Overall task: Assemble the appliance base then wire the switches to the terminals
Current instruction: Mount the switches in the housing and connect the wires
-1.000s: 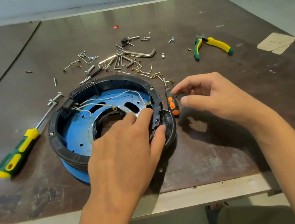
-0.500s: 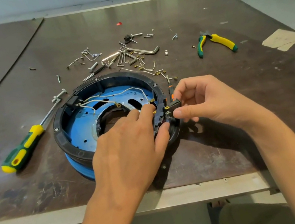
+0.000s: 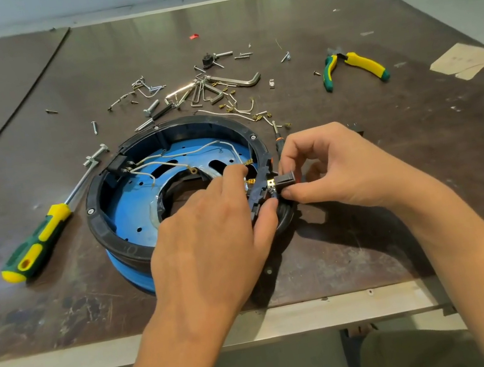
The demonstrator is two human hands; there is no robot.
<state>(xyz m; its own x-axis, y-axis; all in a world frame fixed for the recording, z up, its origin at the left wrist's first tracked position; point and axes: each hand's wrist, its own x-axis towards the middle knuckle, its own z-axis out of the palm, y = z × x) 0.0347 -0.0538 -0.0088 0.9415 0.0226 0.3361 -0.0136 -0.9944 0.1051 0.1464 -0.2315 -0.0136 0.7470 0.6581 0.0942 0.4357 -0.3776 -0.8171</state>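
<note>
While the round blue appliance base w/ black plastic rim (image 3: pixel 129 208) sits near the front edge of the dark brown worktop (image 3: pixel 372 241), both hands work at its right side. Left hand (image 3: pixel 211 239) lies over the base's near-right part, thumb pressed on the black rim, fingers curled inside by the white wires (image 3: pixel 184 154) w/ brass terminals. Right hand (image 3: pixel 337 167) pinches a small black switch block (image 3: pixel 285 181) btwn thumb & fingers, its brass end touching the outside of the rim. A green-yellow-handled screwdriver (image 3: pixel 36 243) lies left of the base, just beside it. Loose screws, hex keys & short wires (image 3: pixel 209 92) are scattered behind the base. Green-yellow pliers (image 3: pixel 352 67) lie well apart, far right. A tan paper scrap (image 3: pixel 463 61) sits by the right edge.
</note>
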